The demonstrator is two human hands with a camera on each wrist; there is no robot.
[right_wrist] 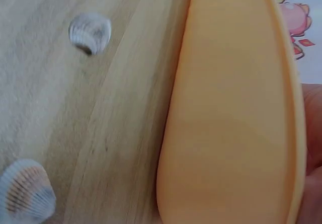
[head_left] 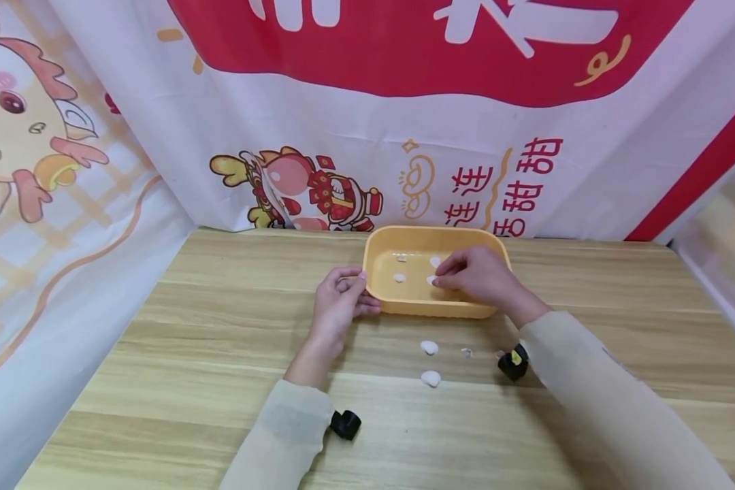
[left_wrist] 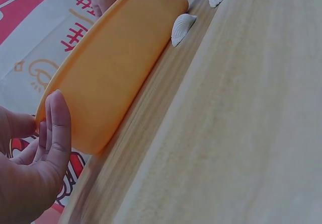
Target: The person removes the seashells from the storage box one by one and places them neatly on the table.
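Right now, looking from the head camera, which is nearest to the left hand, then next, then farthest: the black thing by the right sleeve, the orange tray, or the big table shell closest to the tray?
1. Orange tray: touching the left hand.
2. Big table shell: in front of the tray.
3. Black thing: farther right, beside the right sleeve.

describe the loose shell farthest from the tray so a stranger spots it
On the wooden table stands a yellow tray. Below it in the head view lie loose shells. The target shell is white and lowest, farther from the tray than any neighbour.
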